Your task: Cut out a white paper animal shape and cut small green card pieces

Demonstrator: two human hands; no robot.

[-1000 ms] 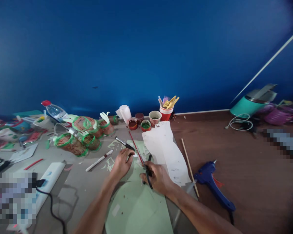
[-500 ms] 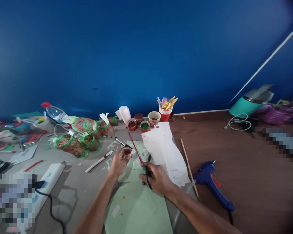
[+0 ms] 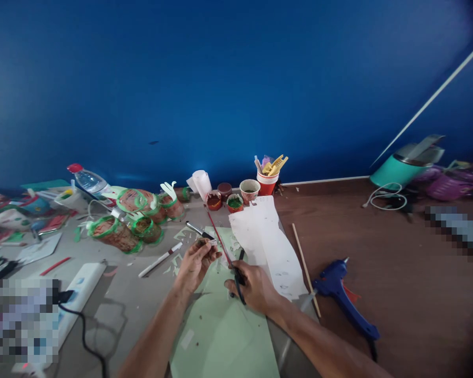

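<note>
My left hand (image 3: 196, 263) pinches a small scrap of white paper (image 3: 213, 242) between thumb and fingertips, above the green sheet (image 3: 220, 336). My right hand (image 3: 254, 286) is closed around dark-handled scissors (image 3: 239, 287), just right of the left hand. A thin red stick (image 3: 217, 234) runs from the fingers of the right hand toward the paint cups; whether the hand grips it I cannot tell. Paper clippings (image 3: 176, 262) and a black-and-silver pen (image 3: 197, 229) lie beyond the left hand. A white marker (image 3: 160, 260) rests to its left.
White paper (image 3: 266, 247), a wooden stick (image 3: 305, 268) and a blue glue gun (image 3: 342, 296) lie right. Paint cups (image 3: 235, 203) and a red cup of tools (image 3: 267, 184) stand behind. Painted brown-green pots (image 3: 114, 234) and a power strip (image 3: 81, 286) are left.
My left hand has turned and shifted slightly right, its fingers curling closer around the paper scrap. The right hand and scissors stay almost where they were.
</note>
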